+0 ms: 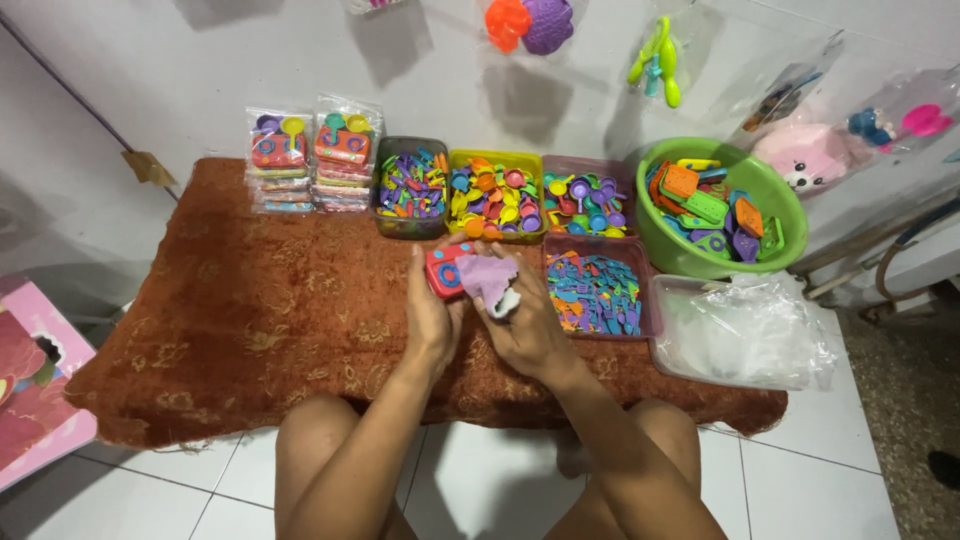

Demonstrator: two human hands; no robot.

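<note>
- Left hand [432, 318]: fingers grasp a small red plastic toy stove [443, 270], held above the brown patterned cloth-covered surface [250, 320].
- Right hand [527, 325]: fingers pinch a lilac plastic toy piece [487, 277] against the stove.
- Just beyond: a tray of mixed coloured toy parts [595, 292]; a green plastic basin [672, 250] stands further right.

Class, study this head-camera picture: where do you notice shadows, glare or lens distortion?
Head view: hanging toy bags cast soft shadows on the wall; the clear plastic bags show pale glare; the brown mat bows at its edges, wide-lens distortion; both hands look sharp.
</note>
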